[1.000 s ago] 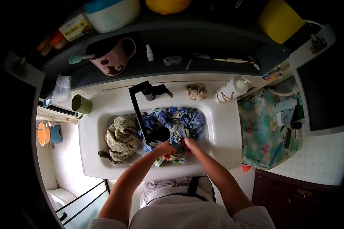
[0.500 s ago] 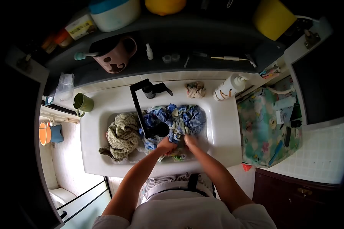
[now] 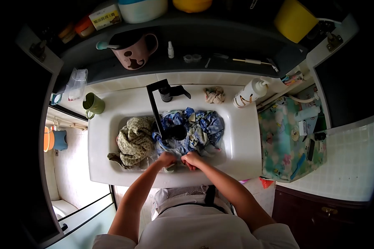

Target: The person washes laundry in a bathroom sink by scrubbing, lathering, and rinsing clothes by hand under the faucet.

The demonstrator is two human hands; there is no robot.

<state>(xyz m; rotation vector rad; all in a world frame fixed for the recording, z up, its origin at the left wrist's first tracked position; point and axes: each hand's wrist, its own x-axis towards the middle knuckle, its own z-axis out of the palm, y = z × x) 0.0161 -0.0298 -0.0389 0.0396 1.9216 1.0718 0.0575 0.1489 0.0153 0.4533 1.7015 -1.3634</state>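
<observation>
Blue patterned cloth (image 3: 210,124) with pale patches lies bunched in the white sink (image 3: 241,145). At its near edge my left hand (image 3: 167,159) is closed, with a bit of light wet fabric showing just below it. Close beside it on the right, my right hand (image 3: 191,159) is curled shut against the same cloth. The fabric inside both fists is mostly hidden. A beige-green patterned cloth (image 3: 135,139) is heaped in the left part of the sink, apart from my hands.
A black faucet (image 3: 156,108) reaches over the sink. On the rim stand a green cup (image 3: 94,104), a crumpled small cloth (image 3: 214,95) and a white pump bottle (image 3: 250,93). Above runs a dark shelf (image 3: 162,68) with a pink mug (image 3: 134,52).
My right hand has moved left and slightly down, and my left hand has shifted left. The blue cloth's folds have changed. The camera view has shifted slightly.
</observation>
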